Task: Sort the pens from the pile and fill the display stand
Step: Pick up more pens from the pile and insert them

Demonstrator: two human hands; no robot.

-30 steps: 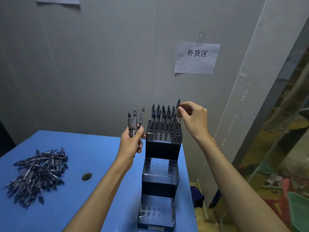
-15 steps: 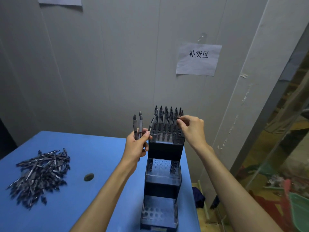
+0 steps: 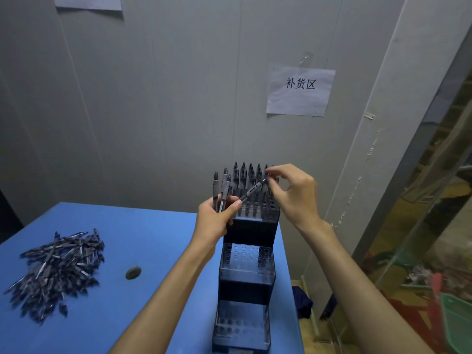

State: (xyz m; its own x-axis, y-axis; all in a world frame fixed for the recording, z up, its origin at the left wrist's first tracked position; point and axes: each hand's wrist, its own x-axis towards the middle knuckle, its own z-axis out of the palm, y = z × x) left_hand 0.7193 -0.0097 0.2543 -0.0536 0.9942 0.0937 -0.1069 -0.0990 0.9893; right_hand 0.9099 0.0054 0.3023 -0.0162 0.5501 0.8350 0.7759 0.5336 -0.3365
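A black three-tier display stand [image 3: 249,231] stands at the right edge of the blue table. Its top tier holds several upright dark pens [image 3: 246,175]; the two lower tiers show bare holes. My left hand [image 3: 215,221] grips a few pens [image 3: 221,190] just left of the top tier; one of them leans right. My right hand [image 3: 293,192] pinches the upper end of that leaning pen [image 3: 255,189] above the top tier. A pile of dark pens [image 3: 57,267] lies on the table's left side.
The blue table [image 3: 132,233] ends just right of the stand, with floor and clutter below. A small dark round spot [image 3: 133,272] sits mid-table. A grey wall with a paper sign [image 3: 300,92] stands close behind. A green bin [image 3: 457,325] is at the far right.
My right hand let go of the pen it set into the top tier and moved left to pinch a pen leaning out of my left hand's bunch.
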